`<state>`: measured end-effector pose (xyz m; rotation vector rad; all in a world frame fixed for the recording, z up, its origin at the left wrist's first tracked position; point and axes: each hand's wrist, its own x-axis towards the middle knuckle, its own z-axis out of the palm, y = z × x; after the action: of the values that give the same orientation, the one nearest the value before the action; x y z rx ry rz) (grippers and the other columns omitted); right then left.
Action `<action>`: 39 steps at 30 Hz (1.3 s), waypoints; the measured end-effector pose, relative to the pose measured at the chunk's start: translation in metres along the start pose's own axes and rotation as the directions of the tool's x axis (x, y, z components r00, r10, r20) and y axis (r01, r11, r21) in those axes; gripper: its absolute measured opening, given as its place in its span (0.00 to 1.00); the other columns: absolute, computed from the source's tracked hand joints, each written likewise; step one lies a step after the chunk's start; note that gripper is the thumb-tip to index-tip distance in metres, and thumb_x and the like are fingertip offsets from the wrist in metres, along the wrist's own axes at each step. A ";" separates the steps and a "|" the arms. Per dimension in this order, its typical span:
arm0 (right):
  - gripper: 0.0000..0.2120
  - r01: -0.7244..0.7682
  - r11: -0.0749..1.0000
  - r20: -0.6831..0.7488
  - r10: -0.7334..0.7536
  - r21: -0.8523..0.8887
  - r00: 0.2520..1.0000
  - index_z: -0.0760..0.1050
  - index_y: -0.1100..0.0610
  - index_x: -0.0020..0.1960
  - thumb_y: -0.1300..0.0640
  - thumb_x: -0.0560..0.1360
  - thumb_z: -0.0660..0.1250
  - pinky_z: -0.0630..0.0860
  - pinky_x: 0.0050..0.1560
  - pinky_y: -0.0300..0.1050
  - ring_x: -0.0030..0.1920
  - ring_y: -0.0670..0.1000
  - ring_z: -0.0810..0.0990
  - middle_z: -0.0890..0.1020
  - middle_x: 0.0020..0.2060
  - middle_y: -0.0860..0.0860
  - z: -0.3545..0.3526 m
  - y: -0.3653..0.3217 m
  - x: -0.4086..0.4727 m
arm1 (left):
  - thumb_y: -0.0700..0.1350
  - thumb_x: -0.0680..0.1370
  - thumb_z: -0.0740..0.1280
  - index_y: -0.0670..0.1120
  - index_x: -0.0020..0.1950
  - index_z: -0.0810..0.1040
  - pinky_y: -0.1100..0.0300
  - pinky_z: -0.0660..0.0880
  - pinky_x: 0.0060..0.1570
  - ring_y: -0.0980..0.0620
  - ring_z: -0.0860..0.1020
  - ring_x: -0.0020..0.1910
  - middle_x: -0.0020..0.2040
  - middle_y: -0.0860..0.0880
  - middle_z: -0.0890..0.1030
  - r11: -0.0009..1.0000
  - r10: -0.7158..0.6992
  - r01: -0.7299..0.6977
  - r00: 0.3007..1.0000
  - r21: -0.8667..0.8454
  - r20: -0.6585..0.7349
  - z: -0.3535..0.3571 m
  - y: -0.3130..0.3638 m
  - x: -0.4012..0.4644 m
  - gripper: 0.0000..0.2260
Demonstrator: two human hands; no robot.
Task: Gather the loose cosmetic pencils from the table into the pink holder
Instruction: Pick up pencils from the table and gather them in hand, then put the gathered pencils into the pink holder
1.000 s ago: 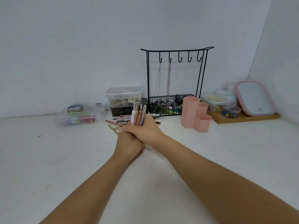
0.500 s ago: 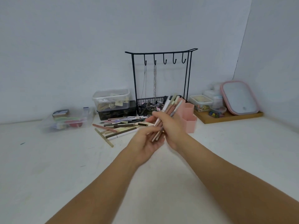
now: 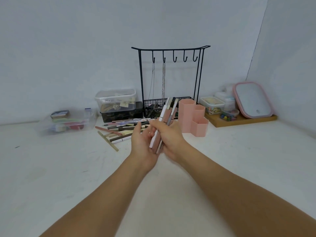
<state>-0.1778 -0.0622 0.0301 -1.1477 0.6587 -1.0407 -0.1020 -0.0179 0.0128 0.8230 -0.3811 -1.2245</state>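
My right hand [image 3: 168, 137] grips a bundle of several cosmetic pencils [image 3: 166, 115], held upright and leaning right, their tips level with the rim of the pink holder [image 3: 193, 115]. The holder has three hexagonal cups and stands on the table just right of the bundle. My left hand [image 3: 142, 142] is open, palm up, under the bundle's lower ends and touching them. A pile of loose pencils [image 3: 119, 130] lies on the table behind and left of my hands.
A black wire jewelry stand [image 3: 171, 79] with hanging chains is behind the holder. Clear plastic boxes [image 3: 116, 103] and a low clear tray [image 3: 68, 124] sit to the left. A wooden board [image 3: 242, 119] with small containers and a pink-rimmed mirror [image 3: 253, 100] is at the right.
The bundle went from both hands clasped around it to my right hand alone, then swung toward the pink holder. My left hand opened beneath it.
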 end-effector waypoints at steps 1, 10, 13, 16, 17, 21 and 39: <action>0.07 0.100 0.984 -0.008 -0.102 -0.149 0.995 0.75 0.56 0.43 0.58 0.72 0.74 0.76 0.31 0.41 0.28 0.47 0.79 0.79 0.28 0.49 -0.008 -0.003 0.003 | 0.64 0.83 0.54 0.43 0.63 0.82 0.49 0.77 0.60 0.46 0.83 0.60 0.62 0.42 0.84 0.996 0.054 -0.052 0.998 0.073 -0.017 0.003 0.001 0.000 0.29; 0.09 0.176 0.865 0.009 -0.195 -0.471 0.981 0.76 0.56 0.40 0.54 0.73 0.74 0.75 0.28 0.50 0.27 0.52 0.78 0.82 0.27 0.51 -0.051 0.002 0.012 | 0.58 0.84 0.59 0.47 0.49 0.84 0.51 0.79 0.53 0.49 0.83 0.54 0.44 0.50 0.87 0.868 0.268 -0.221 0.962 0.444 -0.044 -0.007 0.008 0.009 0.19; 0.09 0.138 0.893 0.044 -0.132 -0.429 0.990 0.76 0.56 0.40 0.54 0.73 0.74 0.76 0.29 0.47 0.29 0.50 0.80 0.81 0.27 0.51 -0.054 0.002 0.013 | 0.56 0.84 0.61 0.45 0.50 0.84 0.49 0.79 0.53 0.50 0.84 0.53 0.47 0.48 0.87 0.828 0.248 -0.210 0.969 0.519 -0.003 -0.007 0.004 0.012 0.18; 0.06 0.160 0.884 -0.067 -0.210 -0.439 0.975 0.76 0.52 0.41 0.54 0.74 0.73 0.77 0.27 0.49 0.28 0.50 0.79 0.81 0.28 0.52 -0.056 -0.011 0.015 | 0.56 0.83 0.63 0.44 0.49 0.84 0.52 0.80 0.48 0.51 0.84 0.49 0.44 0.48 0.87 0.824 0.245 -0.206 0.969 0.528 -0.005 -0.008 0.005 0.016 0.17; 0.05 0.206 0.855 -0.128 -0.299 -0.476 0.946 0.76 0.48 0.42 0.54 0.75 0.72 0.77 0.26 0.50 0.28 0.49 0.79 0.81 0.31 0.53 -0.059 -0.019 0.018 | 0.56 0.83 0.64 0.44 0.49 0.84 0.53 0.80 0.46 0.51 0.84 0.48 0.44 0.48 0.87 0.829 0.241 -0.201 0.970 0.522 -0.010 -0.008 0.005 0.016 0.17; 0.05 0.211 0.559 -0.142 -0.522 -0.802 0.841 0.77 0.49 0.48 0.57 0.74 0.67 0.77 0.39 0.47 0.41 0.53 0.81 0.83 0.41 0.53 -0.087 -0.047 0.033 | 0.54 0.83 0.64 0.44 0.49 0.85 0.54 0.81 0.45 0.51 0.84 0.48 0.44 0.48 0.87 0.846 0.225 -0.183 0.974 0.501 -0.022 -0.010 0.006 0.015 0.16; 0.06 -0.051 0.913 -0.070 0.025 -0.405 0.997 0.77 0.62 0.43 0.69 0.69 0.70 0.76 0.26 0.42 0.21 0.50 0.76 0.79 0.27 0.56 -0.039 -0.065 0.004 | 0.45 0.67 0.73 0.55 0.79 0.62 0.62 0.79 0.49 0.60 0.82 0.55 0.66 0.57 0.77 0.763 0.275 -0.349 0.937 0.544 0.215 -0.009 0.000 0.017 0.42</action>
<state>-0.2307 -0.0857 0.0797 -1.4585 0.9771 -0.9327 -0.0904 -0.0307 0.0036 1.1474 -0.9896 -0.8418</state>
